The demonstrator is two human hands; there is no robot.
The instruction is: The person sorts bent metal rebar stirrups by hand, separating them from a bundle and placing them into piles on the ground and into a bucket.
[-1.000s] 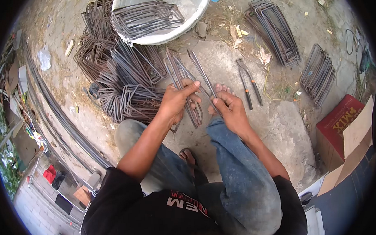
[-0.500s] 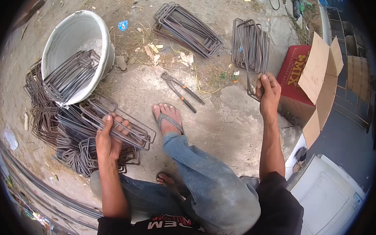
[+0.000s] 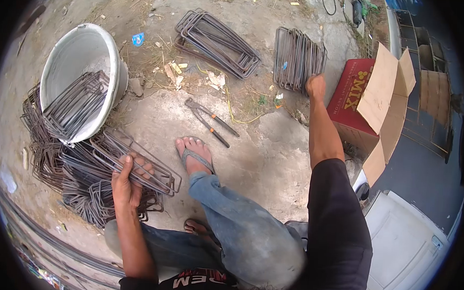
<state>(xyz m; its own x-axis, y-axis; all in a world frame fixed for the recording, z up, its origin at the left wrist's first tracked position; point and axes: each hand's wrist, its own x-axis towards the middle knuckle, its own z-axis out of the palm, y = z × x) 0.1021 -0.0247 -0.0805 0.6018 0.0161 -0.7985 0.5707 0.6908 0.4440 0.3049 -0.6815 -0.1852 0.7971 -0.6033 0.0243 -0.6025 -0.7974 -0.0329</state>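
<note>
My left hand (image 3: 127,181) is wrapped round a few rectangular rebar stirrups (image 3: 162,185), held above a large heap of bent stirrups (image 3: 83,165). Far forward on the right, my right hand (image 3: 316,86) is closed at the near right corner of a neat stack of stirrups (image 3: 296,58). It seems to grip a stirrup there, though the fingers partly hide it. Between my hands, end-cutting pliers (image 3: 210,121) with black and orange handles lie on the concrete, in front of my sandalled foot.
A whitish bucket (image 3: 121,72) with stirrups inside leans at the left. Another stirrup pile (image 3: 220,42) lies ahead. At right stand an open red carton (image 3: 349,93) and a white panel (image 3: 407,248). A green power tool (image 3: 360,11) sits at the far right.
My right hand has reached forward, bringing the single stirrup it held down onto the right stack. My left hand keeps its stirrups. The whole view has shifted slightly.
</note>
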